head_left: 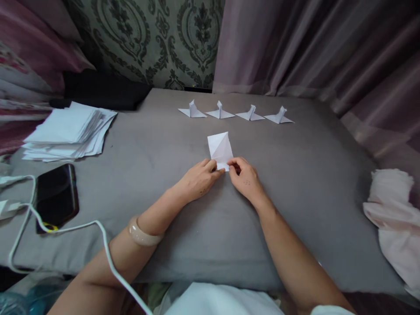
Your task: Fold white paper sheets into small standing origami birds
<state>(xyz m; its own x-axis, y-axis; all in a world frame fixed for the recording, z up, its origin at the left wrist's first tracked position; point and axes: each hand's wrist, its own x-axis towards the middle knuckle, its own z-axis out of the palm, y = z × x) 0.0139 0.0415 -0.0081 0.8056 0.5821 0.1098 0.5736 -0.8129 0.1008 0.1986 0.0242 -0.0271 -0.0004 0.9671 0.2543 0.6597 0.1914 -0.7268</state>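
Note:
A small white sheet of paper [220, 146] with diagonal creases lies on the grey cloth in front of me, its near edge folded up. My left hand [201, 177] presses on the near left part of that fold, fingers bent and together. At the near right corner, my right hand [245, 177] pinches the paper between thumb and forefinger. Beyond the sheet stand several folded paper figures in a row, among them one at the left end [193, 110] and one at the right end [280, 116]. Each has flat pointed wings and an upright middle part.
At the left are a stack of white paper [65, 127] and a dark phone [57, 194]. A white cable [103, 232] runs across my left forearm. Pale pink fabric [393, 218] lies at the right edge. Behind the grey-covered table [311, 183] hang curtains [256, 48].

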